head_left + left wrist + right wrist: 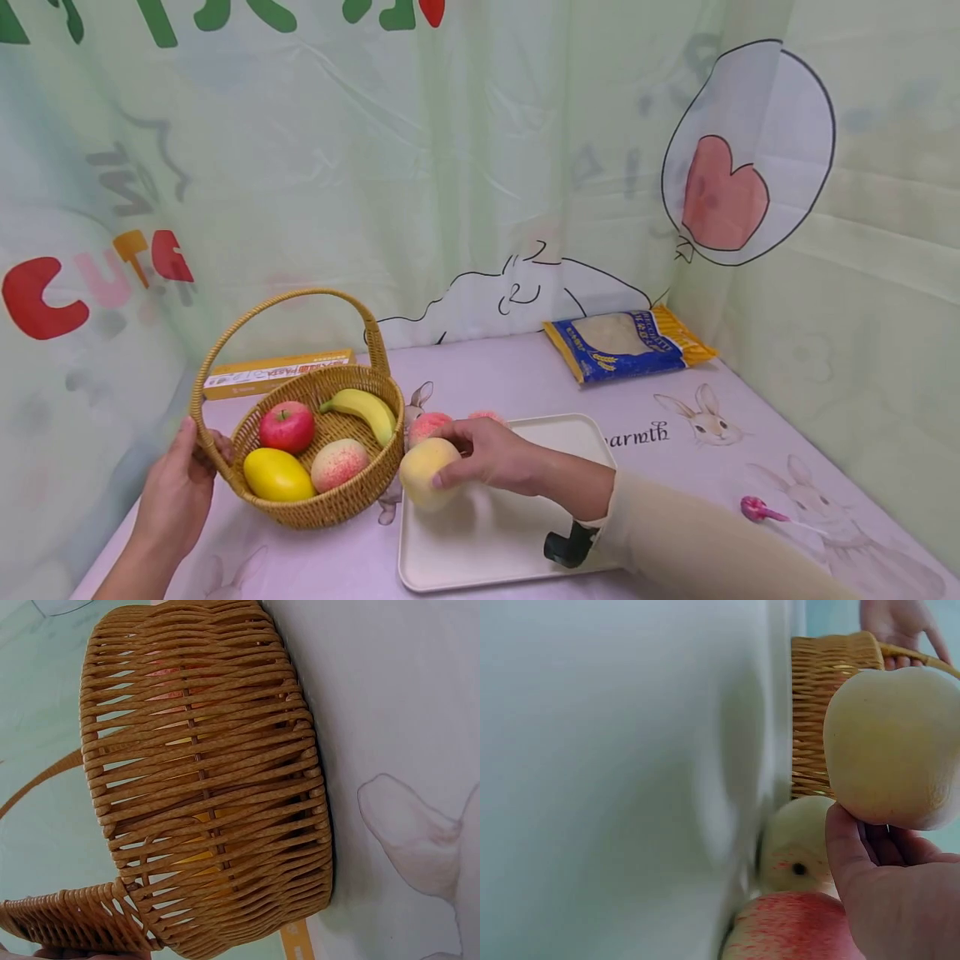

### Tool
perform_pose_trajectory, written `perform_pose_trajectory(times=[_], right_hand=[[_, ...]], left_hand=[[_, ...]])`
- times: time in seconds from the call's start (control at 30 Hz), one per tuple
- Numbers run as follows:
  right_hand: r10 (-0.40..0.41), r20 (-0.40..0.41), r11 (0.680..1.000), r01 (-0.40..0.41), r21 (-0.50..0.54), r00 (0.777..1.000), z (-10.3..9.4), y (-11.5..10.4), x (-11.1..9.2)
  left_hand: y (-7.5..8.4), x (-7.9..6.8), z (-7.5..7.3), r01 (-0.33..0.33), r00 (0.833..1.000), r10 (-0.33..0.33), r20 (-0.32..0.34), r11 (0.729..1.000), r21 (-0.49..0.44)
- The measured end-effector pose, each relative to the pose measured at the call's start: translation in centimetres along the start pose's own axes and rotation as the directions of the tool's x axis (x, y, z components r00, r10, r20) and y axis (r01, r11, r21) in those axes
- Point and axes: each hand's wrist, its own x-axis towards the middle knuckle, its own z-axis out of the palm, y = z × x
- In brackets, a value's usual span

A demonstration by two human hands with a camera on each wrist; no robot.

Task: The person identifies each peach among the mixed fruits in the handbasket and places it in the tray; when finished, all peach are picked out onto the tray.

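In the head view my left hand (pixel 171 492) grips the handle of a wicker basket (pixel 330 508) low on its left side. Inside the basket lie a red apple (pixel 287 427), a yellow mango-like fruit (pixel 279 475), a pink-speckled peach (pixel 340 465) and a banana (pixel 366 410). My right hand (pixel 491 457) pinches a pale yellow peach (pixel 427 473) above the left part of a white tray (pixel 510 554), just right of the basket. Two more peaches sit behind that hand, one pale (pixel 795 844) and one red-streaked (pixel 795 930) in the right wrist view.
An orange box (pixel 247 377) lies behind the basket. Toward the back right is a blue and yellow food bag (pixel 626 346). A pink lollipop (pixel 763 509) rests on the rabbit-print tablecloth (pixel 675 475). Curtains (pixel 450 167) hang along the back and sides.
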Motion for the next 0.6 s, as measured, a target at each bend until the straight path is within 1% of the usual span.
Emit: perform_pose_trajectory(times=[0.17, 0.4, 0.6], right_hand=[[0.002, -0.012, 0.999, -0.003, -0.054, 1.0, 0.4, 0.8, -0.4], [0.0, -0.031, 0.982, -0.005, -0.189, 1.0, 0.8, 1.2, -0.7], [0.003, -0.031, 0.967, -0.011, -0.253, 1.0, 0.9, 1.1, -0.7]], left_hand=[[0.0, 0.0, -0.1, -0.004, 1.0, 0.004, 0.001, 1.0, -0.002], [-0.1, 0.0, -0.1, -0.008, 1.0, 0.009, 0.013, 1.0, -0.029], [0.1, 0.0, 0.1, 0.008, 1.0, -0.007, -0.006, 1.0, 0.014]])
